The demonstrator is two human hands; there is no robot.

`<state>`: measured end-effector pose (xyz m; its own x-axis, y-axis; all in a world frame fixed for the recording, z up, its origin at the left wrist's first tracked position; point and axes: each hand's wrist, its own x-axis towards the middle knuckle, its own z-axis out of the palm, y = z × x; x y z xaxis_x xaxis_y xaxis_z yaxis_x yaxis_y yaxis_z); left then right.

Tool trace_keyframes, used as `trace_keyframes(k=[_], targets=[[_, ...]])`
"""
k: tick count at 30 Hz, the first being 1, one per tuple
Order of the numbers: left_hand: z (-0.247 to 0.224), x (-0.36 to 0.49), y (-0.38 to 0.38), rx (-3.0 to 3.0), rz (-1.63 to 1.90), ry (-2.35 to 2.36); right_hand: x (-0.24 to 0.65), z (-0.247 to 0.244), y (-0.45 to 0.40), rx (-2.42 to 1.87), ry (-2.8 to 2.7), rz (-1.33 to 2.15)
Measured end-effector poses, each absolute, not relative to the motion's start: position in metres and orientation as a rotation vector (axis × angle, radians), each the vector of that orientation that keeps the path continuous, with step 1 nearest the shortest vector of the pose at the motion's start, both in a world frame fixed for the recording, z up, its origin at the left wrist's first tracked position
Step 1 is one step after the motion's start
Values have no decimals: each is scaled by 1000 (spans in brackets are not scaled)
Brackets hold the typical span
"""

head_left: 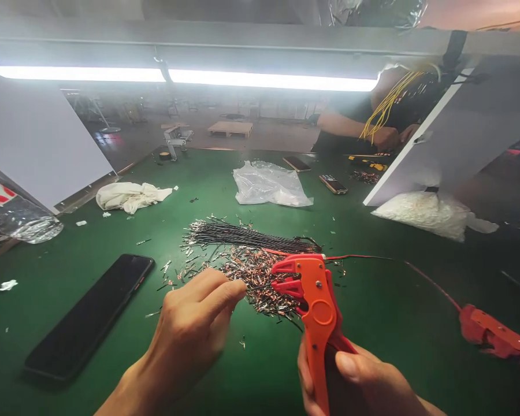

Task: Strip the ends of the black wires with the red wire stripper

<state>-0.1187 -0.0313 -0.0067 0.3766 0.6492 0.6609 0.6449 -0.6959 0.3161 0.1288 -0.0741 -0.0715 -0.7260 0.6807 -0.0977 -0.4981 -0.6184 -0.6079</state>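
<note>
My left hand [199, 315] pinches a thin black wire [260, 286] between thumb and forefinger. The wire runs right, to the jaws of an orange and red wire stripper [320, 312]. Wrapped round the stripper's handles is my right hand [359, 378], its thumb on the near side. I cannot tell whether the jaws are closed on the wire. Behind the tool lies a bundle of black wires [251, 236] with bare ends at the left. A heap of short wire scraps [260, 271] spreads beneath the jaws, partly hidden by my hands and the stripper.
On the green table [190, 375] lie a black phone [91, 315], a clear plastic bag [271, 184] and a white cloth [132, 196]. A second red tool [498, 332] rests at right, near a tied white bag [429, 211]. Across the table, a person's hands [387, 138] are near yellow wires [387, 107].
</note>
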Motion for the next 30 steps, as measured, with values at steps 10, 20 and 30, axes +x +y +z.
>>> trace_keyframes(k=[10,20,30], targets=[[-9,-118,-29,2602,1249,1197,132,-68,-73,-509,-982,2287],[-7,-117,-31,2527,1246,1246,135,-65,-72,-551,-1062,2287],[-11,-113,-32,2516,1282,1219,134,-66,-71,-529,-1060,2308]])
